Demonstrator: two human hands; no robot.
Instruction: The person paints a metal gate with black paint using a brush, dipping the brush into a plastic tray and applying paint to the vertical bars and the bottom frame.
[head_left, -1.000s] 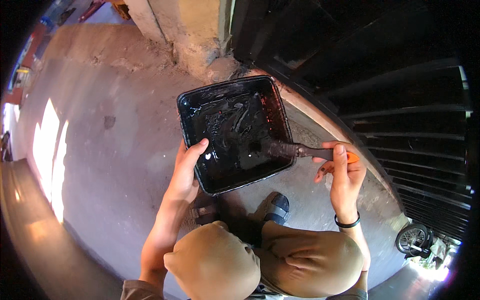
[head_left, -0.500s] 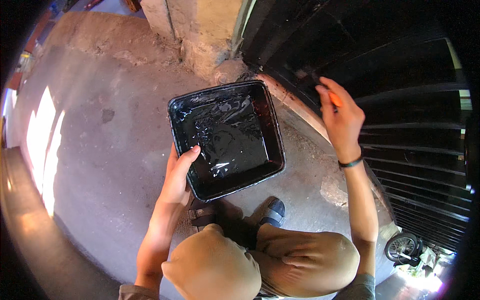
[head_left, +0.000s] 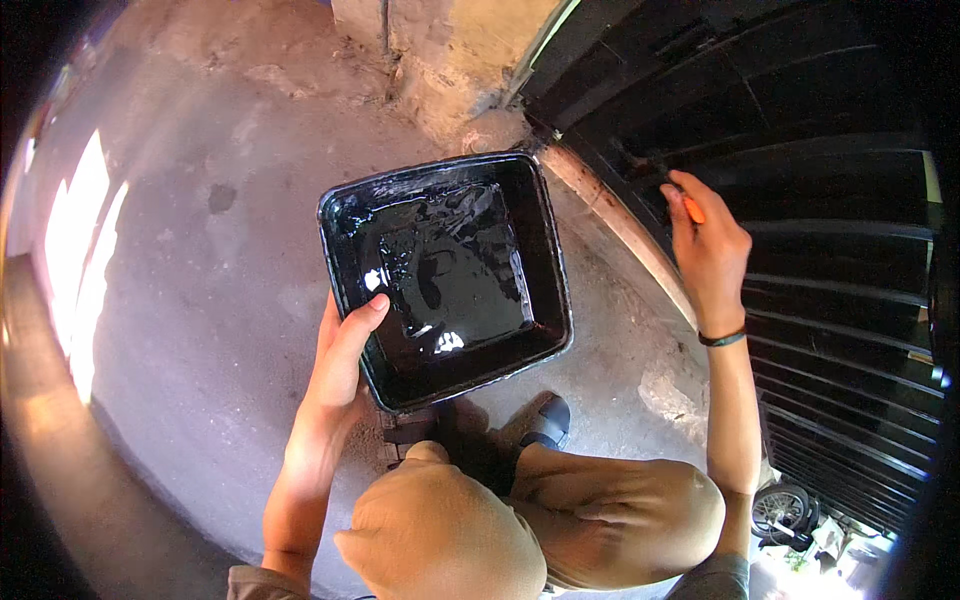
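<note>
My left hand (head_left: 345,350) is closed on the near left side of a square black paint tray (head_left: 556,270), thumb over the rim and the other fingers hidden beneath. Glossy black paint (head_left: 460,275) covers the tray's bottom, with bright reflections on it. To the right, my right hand (head_left: 708,240) pinches a paintbrush by its orange handle (head_left: 694,209). The brush's dark head is hard to make out against the black slatted metal gate (head_left: 790,185), close to its lower part. I cannot tell whether the bristles touch the gate.
A pale sill (head_left: 625,225) runs along the gate's foot. Beyond the tray stands a worn yellowish pillar (head_left: 455,70). Grey concrete floor (head_left: 200,270) stretches left, with sunlight patches. My bent knees (head_left: 620,520) are close below the tray. A motorcycle wheel (head_left: 780,510) shows at lower right.
My right hand with the paintbrush has shifted slightly right and down in the picture. The tray sits a little further left. The pillar and gate have shifted right as the view turned.
</note>
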